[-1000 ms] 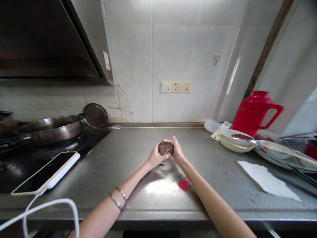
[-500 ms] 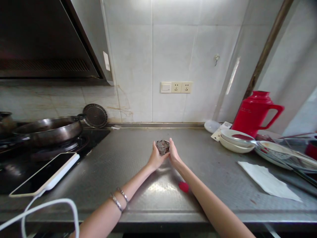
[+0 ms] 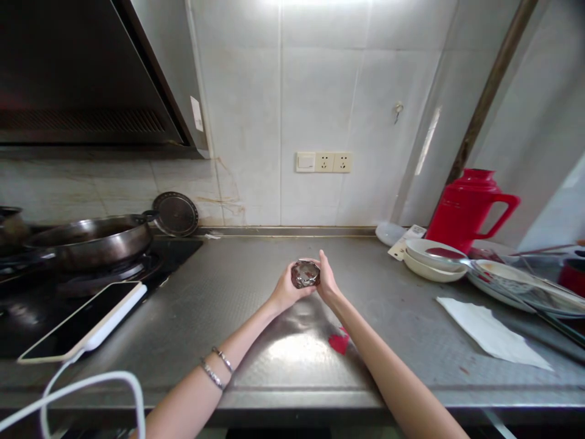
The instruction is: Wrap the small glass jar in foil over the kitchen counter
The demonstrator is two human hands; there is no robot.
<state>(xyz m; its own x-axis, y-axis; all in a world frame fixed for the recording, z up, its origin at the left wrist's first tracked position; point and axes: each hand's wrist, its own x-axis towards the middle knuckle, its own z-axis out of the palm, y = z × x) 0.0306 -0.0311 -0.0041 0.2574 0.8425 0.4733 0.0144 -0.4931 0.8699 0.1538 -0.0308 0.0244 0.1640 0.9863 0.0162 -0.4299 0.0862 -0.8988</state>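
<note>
Between my hands, above the middle of the steel counter, is a small round cup-like thing [image 3: 305, 274], dark brown and grey with a shiny, uneven rim; its exact kind is unclear. My left hand [image 3: 287, 289] curls around its left side and underside. Against its right side presses my right hand [image 3: 326, 279], with the fingers pointing up and away. Parts of the thing are hidden behind the fingers. A small red piece [image 3: 338, 343] with a ragged outline lies on the counter beside my right forearm.
To the left, a steel pan [image 3: 94, 241] sits on the black stove, with a phone [image 3: 80, 323] and white cable in front. On the right are a red thermos jug [image 3: 466, 210], stacked bowls [image 3: 432, 271], plates with utensils and a white paper sheet [image 3: 491, 332].
Both hands and the round thing have shifted slightly to the right. The thing has turned, so its rim and hollow look different. More of the red piece shows.
</note>
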